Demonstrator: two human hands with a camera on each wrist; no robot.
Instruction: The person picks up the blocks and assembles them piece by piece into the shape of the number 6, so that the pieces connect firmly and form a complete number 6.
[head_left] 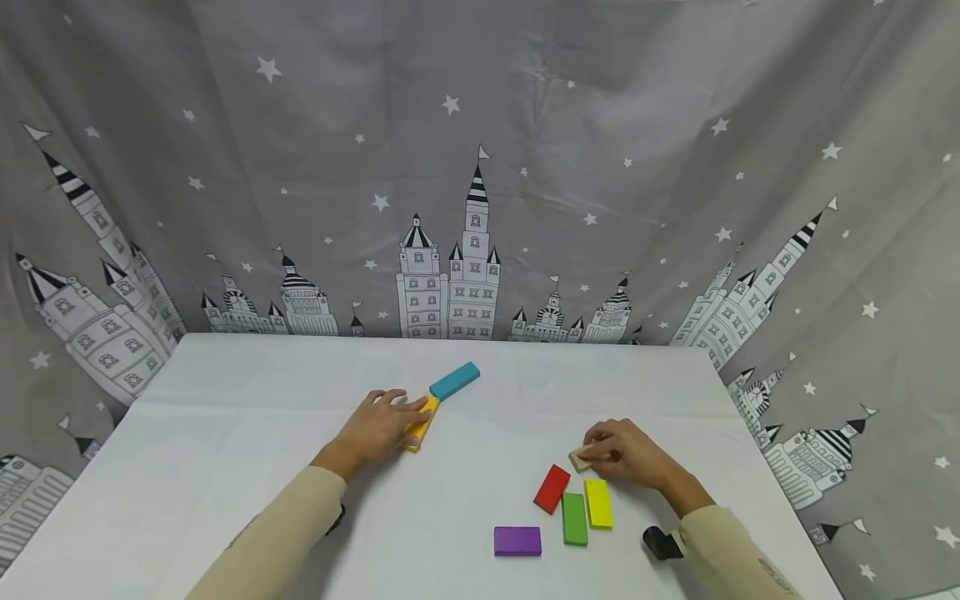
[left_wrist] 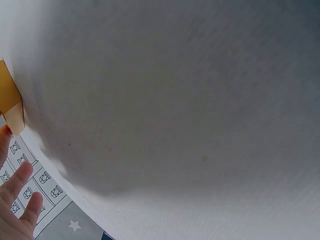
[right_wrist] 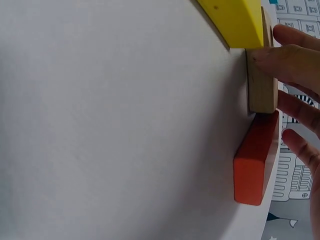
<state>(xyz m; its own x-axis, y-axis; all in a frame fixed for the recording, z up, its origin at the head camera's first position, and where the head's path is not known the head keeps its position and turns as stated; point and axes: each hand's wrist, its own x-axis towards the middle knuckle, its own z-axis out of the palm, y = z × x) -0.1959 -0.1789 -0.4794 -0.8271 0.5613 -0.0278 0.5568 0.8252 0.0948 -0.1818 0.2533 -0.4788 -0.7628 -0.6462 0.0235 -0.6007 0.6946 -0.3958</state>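
In the head view my left hand (head_left: 378, 427) has its thumb and fingers on an orange-yellow block (head_left: 422, 429), which lies flat on the table and meets a blue block (head_left: 455, 381) at its far end. One edge of the orange-yellow block (left_wrist: 9, 90) shows in the left wrist view, beside spread fingertips. On the right, my right hand (head_left: 626, 454) pinches a plain wooden block (head_left: 577, 461). The right wrist view shows the thumb against this wooden block (right_wrist: 262, 87), with a red block (right_wrist: 250, 165) and a bright yellow block (right_wrist: 237, 20) close by.
Near the right hand lie the red block (head_left: 552, 489), a green block (head_left: 574, 519) and the bright yellow block (head_left: 598, 503). A purple block (head_left: 517, 541) sits nearer the front. Behind the white table (head_left: 247, 400) hangs a grey curtain (head_left: 330, 108) printed with castles and stars.
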